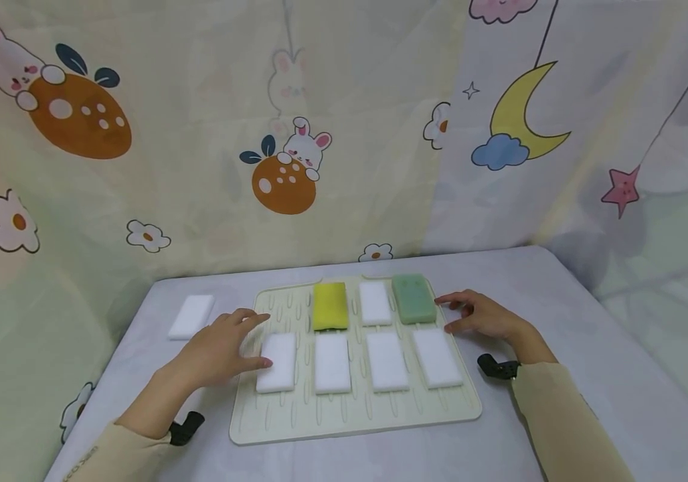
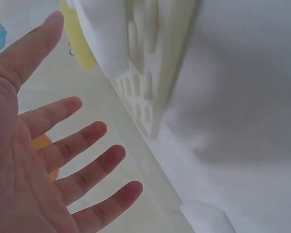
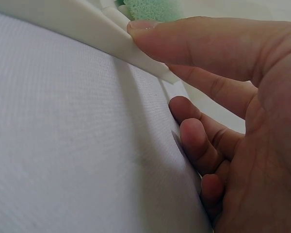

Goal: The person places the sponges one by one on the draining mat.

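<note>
A cream ribbed drying mat (image 1: pixel 344 425) lies on the table with two rows of sponges on it. Its back row has a yellow sponge (image 1: pixel 330 306), a white sponge (image 1: pixel 375 302) and a green sponge (image 1: pixel 413 300); the front row is several white sponges (image 1: pixel 332 365). My left hand (image 1: pixel 217 348) hovers at the mat's left side, fingers spread, its thumb overlapping the front-left white sponge in the head view. My right hand (image 1: pixel 482 314) is at the mat's right edge beside the green sponge. In the right wrist view its thumb (image 3: pixel 150 36) touches that edge, other fingers bent.
Another white sponge (image 1: pixel 191 316) lies on the table off the mat, behind my left hand. A patterned cloth (image 1: pixel 199 167) with rabbits, flowers and a moon hangs behind the table (image 1: pixel 561 308). Black straps with small devices (image 1: pixel 497 367) sit at my wrists.
</note>
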### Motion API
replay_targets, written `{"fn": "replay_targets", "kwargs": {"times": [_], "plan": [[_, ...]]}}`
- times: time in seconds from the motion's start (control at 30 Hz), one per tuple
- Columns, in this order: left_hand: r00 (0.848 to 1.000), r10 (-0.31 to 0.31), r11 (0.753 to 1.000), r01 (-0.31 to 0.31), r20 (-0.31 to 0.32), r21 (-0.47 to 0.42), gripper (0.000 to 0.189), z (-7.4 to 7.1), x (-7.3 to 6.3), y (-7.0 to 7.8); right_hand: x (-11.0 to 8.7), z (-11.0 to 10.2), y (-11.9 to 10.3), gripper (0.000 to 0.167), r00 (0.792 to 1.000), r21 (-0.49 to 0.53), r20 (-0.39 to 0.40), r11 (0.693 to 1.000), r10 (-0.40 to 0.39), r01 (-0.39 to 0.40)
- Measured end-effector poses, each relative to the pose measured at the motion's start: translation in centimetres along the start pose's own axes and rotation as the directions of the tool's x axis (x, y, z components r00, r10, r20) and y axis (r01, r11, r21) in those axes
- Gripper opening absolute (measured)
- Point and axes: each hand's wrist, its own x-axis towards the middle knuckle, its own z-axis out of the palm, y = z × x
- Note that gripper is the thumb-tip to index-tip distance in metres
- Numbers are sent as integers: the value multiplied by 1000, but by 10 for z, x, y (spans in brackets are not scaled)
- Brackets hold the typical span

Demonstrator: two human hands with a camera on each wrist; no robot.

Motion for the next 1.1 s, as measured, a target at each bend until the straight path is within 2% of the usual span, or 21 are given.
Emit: {"fn": "replay_targets", "kwargs": {"times": [0.43, 0.77, 1.1], "plan": [[999, -29, 999, 30, -39, 12, 74, -10, -9, -51, 1, 1, 2, 67, 1000, -1, 3, 1000, -7, 7], [998, -58, 997, 59, -13, 49, 71, -14, -10, -80, 1, 0, 3, 67, 1000, 19, 6, 1000, -5, 5], [998, -70, 997, 70, 6, 20, 71, -17, -7, -108, -1, 0, -2, 67, 1000, 25, 2, 1000, -8, 8]]}}
